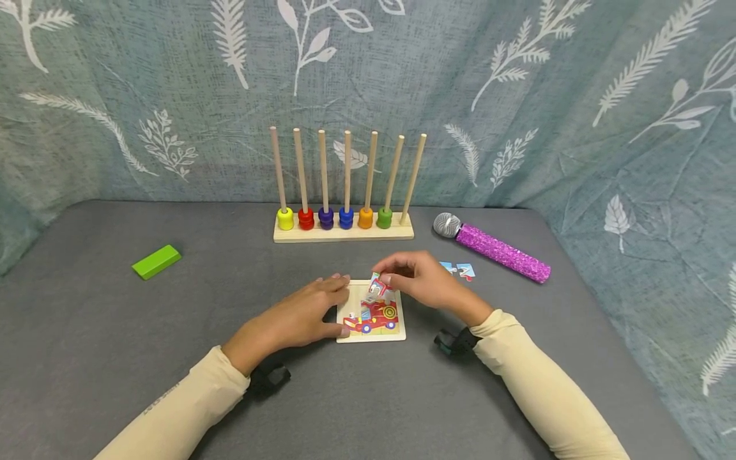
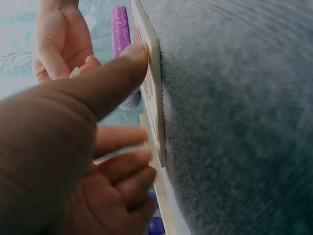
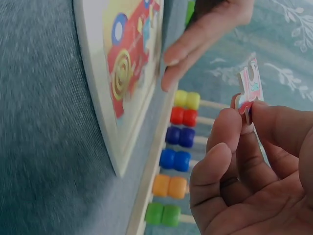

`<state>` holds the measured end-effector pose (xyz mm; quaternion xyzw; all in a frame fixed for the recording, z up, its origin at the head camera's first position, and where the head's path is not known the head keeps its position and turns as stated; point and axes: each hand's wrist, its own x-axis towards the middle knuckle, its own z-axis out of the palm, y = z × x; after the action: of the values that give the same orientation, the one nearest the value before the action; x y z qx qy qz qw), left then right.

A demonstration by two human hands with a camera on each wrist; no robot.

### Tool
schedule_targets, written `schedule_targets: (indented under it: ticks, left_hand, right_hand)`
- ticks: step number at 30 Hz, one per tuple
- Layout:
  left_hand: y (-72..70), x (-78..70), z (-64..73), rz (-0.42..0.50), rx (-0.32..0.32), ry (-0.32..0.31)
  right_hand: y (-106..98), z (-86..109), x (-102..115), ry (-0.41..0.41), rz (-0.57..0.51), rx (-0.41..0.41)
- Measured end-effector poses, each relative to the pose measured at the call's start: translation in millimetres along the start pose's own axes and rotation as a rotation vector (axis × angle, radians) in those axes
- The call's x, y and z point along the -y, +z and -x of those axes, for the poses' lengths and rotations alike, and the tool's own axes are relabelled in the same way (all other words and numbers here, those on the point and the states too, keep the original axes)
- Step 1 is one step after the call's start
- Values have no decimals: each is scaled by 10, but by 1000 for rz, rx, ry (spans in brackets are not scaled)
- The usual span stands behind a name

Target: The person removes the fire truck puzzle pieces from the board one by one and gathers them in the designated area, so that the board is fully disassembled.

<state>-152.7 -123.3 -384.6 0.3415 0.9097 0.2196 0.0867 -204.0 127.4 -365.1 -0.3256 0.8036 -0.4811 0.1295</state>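
A wooden puzzle tray (image 1: pixel 371 338) lies on the table with a red vehicle picture partly filled in along its lower and right parts. Bare wood shows at its upper left. My right hand (image 1: pixel 422 279) pinches a puzzle piece (image 1: pixel 377 289) between thumb and fingertips, held above the tray. In the right wrist view the piece (image 3: pixel 252 85) stands tilted, red and pale with a curved notch. My left hand (image 1: pixel 310 313) rests at the tray's left side, fingers extended, with the thumb at the lower left edge and fingertips near the upper left corner.
Loose light-blue puzzle pieces (image 1: pixel 466 271) lie right of the tray, beyond my right hand. Behind stands a wooden peg rack (image 1: pixel 344 236) with coloured beads. A purple glittery microphone (image 1: pixel 503 252) lies at the back right, a green block (image 1: pixel 156 262) at the left.
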Motion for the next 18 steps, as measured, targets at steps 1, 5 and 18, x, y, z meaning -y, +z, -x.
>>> schedule_targets:
  ticks: [1, 5, 18]
  left_hand:
    - [1, -3, -2, 11, 9, 15]
    - [-1, 15, 9, 53, 48, 94]
    - [-17, 22, -19, 61, 154, 139]
  right_hand:
    - [-19, 14, 1, -3, -7, -8]
    - [-81, 50, 10, 9, -40, -30]
    - [-309, 172, -114, 8, 44, -101]
